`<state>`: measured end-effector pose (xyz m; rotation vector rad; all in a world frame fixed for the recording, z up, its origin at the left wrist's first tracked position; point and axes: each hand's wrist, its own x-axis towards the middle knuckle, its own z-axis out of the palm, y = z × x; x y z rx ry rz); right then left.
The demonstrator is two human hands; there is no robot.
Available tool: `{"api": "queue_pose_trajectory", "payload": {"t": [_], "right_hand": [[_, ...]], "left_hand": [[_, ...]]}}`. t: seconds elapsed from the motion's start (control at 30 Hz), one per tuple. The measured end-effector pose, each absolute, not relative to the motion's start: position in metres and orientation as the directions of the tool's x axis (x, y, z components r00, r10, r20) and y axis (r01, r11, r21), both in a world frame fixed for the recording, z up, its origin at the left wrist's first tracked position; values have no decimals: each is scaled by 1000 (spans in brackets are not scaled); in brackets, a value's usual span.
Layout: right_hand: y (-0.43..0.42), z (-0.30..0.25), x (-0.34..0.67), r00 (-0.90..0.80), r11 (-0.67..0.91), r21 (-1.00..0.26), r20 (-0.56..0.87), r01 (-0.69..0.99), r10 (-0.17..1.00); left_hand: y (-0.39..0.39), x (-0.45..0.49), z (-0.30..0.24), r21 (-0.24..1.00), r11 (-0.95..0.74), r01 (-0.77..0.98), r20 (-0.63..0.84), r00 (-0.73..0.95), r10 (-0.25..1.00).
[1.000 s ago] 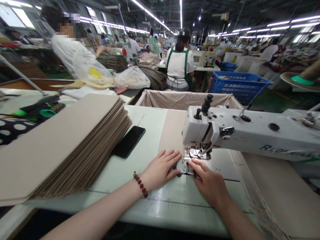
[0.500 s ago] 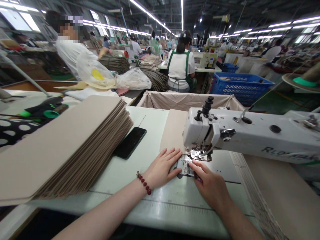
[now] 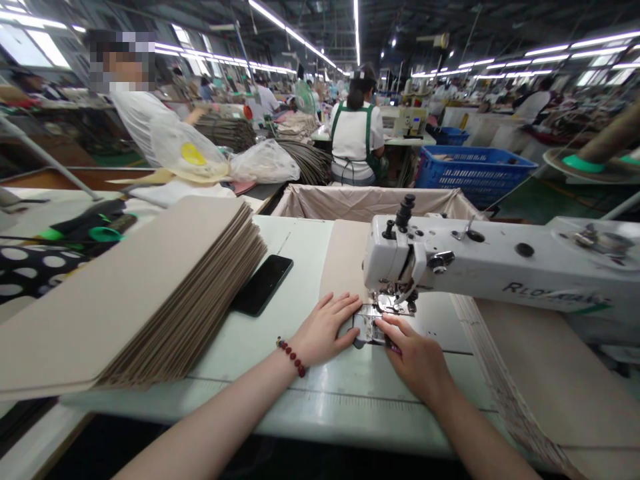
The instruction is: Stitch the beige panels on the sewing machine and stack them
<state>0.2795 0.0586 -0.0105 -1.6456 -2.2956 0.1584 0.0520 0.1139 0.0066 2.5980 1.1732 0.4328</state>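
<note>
My left hand lies flat on the pale green table, fingers spread, the fingertips at the near edge of a beige panel. That panel reaches under the head of a white sewing machine, which hides its right part. Just in front of the presser foot, my right hand touches the metal plate with its fingertips. Under its curled fingers sits a small dark and purple thing, mostly covered, so its kind does not show.
A tall stack of beige panels stands at left, beside a black phone. More beige panels lie right of the machine. Behind the table are a cloth-lined bin, a blue crate and a seated person.
The view has turned slightly, so the machine appears a little further left. Both hands keep nearly the same places by the presser foot, and the beige panel shows no clear movement.
</note>
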Motion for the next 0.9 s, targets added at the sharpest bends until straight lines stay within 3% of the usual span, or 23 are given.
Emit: {"api": "queue_pose_trajectory", "payload": {"t": [0.43, 0.7, 0.9], "right_hand": [[53, 2, 275, -262, 297, -235, 171, 926, 950], [49, 7, 273, -262, 290, -203, 152, 935, 953], [34, 14, 284, -244, 264, -212, 116, 941, 963]], "left_hand": [[116, 56, -1, 230, -593, 772, 228, 549, 804], [102, 40, 1, 178, -308, 935, 262, 256, 931], [48, -13, -8, 160, -365, 917, 194, 334, 922]]}}
